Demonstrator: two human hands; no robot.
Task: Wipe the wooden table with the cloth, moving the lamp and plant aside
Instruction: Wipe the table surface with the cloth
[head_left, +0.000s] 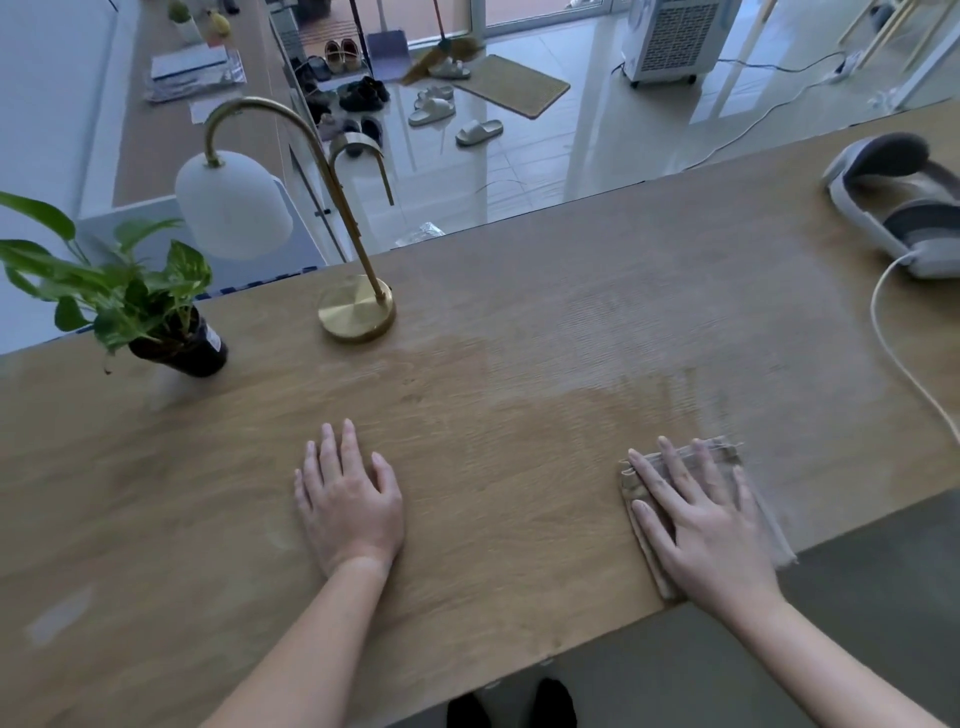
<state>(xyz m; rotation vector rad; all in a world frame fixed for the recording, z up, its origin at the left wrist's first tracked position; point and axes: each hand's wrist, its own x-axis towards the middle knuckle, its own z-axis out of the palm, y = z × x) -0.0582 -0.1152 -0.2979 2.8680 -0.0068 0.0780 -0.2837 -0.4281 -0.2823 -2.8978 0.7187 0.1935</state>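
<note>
The right hand (701, 525) lies flat on the folded beige cloth (724, 451), palm down, fingers straight and slightly spread, pressing it onto the wooden table (493, 545) close to the near edge, toward the right end. The left hand (350, 499) rests flat on the bare wood near the middle of the table, its fingers straight and almost together, the thumb set apart. The lamp (356, 309), brass with a curved neck and a white shade, stands on its round base by the far edge, left of centre. The plant (130, 291) in a dark pot stands further left, near the far left corner, apart from the lamp. A darker patch spreads across the wood between the lamp and the cloth. A white and grey headset (893, 208) sits at the far right corner, its white cable (893, 353) trailing toward the near edge
</note>
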